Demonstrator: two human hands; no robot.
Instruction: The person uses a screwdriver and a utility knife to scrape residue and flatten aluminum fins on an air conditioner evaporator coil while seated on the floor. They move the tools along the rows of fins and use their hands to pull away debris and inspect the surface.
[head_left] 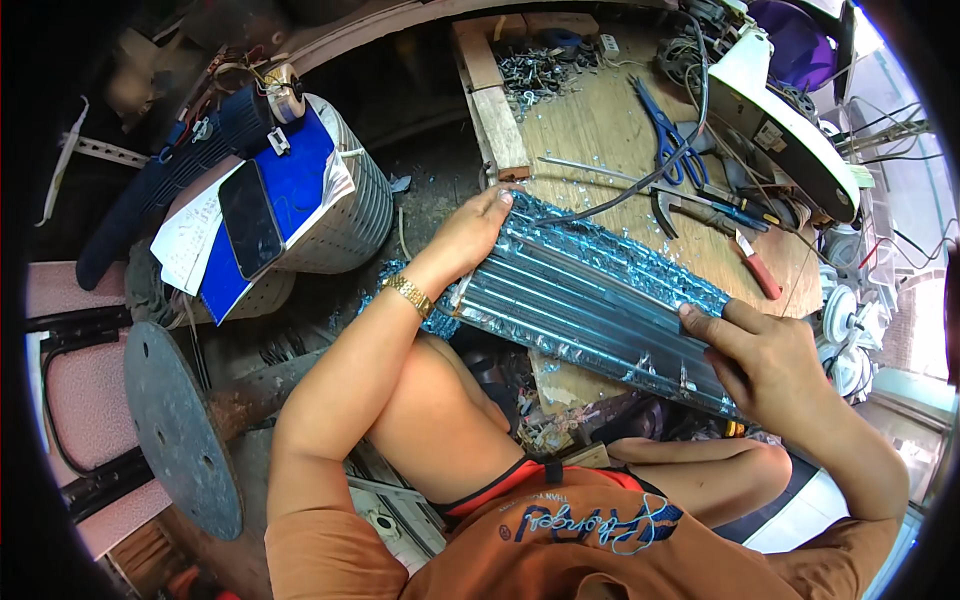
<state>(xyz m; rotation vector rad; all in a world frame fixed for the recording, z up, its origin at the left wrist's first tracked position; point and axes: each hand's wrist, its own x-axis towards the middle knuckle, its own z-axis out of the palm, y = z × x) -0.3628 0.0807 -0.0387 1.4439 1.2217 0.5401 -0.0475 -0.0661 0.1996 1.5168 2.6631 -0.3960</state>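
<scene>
A long finned metal panel (590, 300), resembling the core of a radiator or cooling coil, lies slantwise across my lap and the near edge of the wooden board (590, 130). Ragged blue foil fins run along its far side, and straight metal ridges cover its face. My left hand (472, 236), with a gold watch at the wrist, grips the far left corner, thumb on top. At the right end my right hand (765, 365) clasps the panel, thumb on its face and fingers over the far edge. Its underside is hidden.
Blue-handled scissors (660, 135), a hammer (690, 210) and a red-handled knife (757, 265) lie on the board beside a pile of screws (540, 75). Leftward, a phone (250, 218) rests on a blue folder atop a perforated drum (345, 215). A round metal disc (180, 430) stands lower left.
</scene>
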